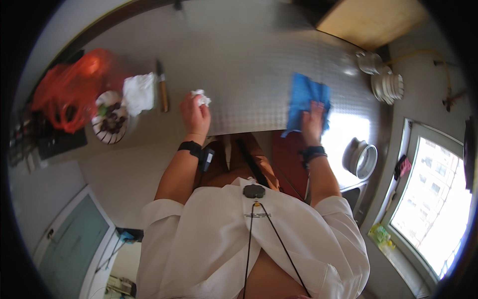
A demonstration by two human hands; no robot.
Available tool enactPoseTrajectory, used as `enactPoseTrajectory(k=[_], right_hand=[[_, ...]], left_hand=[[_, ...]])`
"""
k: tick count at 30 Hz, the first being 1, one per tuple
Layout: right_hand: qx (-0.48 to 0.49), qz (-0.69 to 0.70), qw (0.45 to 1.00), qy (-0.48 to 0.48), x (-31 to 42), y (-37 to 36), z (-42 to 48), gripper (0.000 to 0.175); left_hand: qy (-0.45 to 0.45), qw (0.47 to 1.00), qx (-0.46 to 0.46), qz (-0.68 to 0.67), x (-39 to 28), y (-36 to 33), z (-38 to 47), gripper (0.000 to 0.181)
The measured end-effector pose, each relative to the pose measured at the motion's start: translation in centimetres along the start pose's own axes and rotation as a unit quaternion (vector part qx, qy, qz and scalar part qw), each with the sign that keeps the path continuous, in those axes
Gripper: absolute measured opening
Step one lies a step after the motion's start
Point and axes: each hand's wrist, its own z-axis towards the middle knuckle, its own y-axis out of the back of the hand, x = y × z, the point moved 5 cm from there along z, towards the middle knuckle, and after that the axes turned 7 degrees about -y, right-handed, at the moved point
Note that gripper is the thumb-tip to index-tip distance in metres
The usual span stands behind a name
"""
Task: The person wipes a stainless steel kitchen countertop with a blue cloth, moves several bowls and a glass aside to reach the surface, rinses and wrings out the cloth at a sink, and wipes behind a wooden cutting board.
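Note:
My left hand is closed around a crumpled white tissue near the front edge of the steel countertop. On the right, a blue cloth lies spread on the same counter. My right hand rests on the cloth's lower right part, with thumb and fingers on top; blur hides whether it grips any fabric. To the left of my left hand lies a knife with a wooden handle. A folded white cloth or paper sits beyond the knife.
At far left are a red plastic bag and a striped dish holding dark fruit. Stacked white bowls and a glass mug stand at back right. A round metal pot is near the sink. A wooden board borders the counter's far side.

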Motion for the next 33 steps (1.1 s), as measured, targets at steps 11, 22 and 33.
enactPoseTrajectory(k=[11,22,33], right_hand=[[0.155,-0.07,0.964,0.203,22.2,-5.3,-8.3,0.056],[0.123,-0.09,0.98,0.13,15.3,-3.6,-4.1,0.064],[0.025,-0.076,0.993,0.087,15.5,-7.5,-4.4,0.06]], left_hand=[[0.049,0.999,0.014,-0.003,3.2,7.9,-6.4,0.032],[0.203,0.975,-0.094,0.005,10.3,12.2,-6.0,0.054],[0.095,0.988,0.014,0.12,6.9,10.5,-5.3,0.049]])
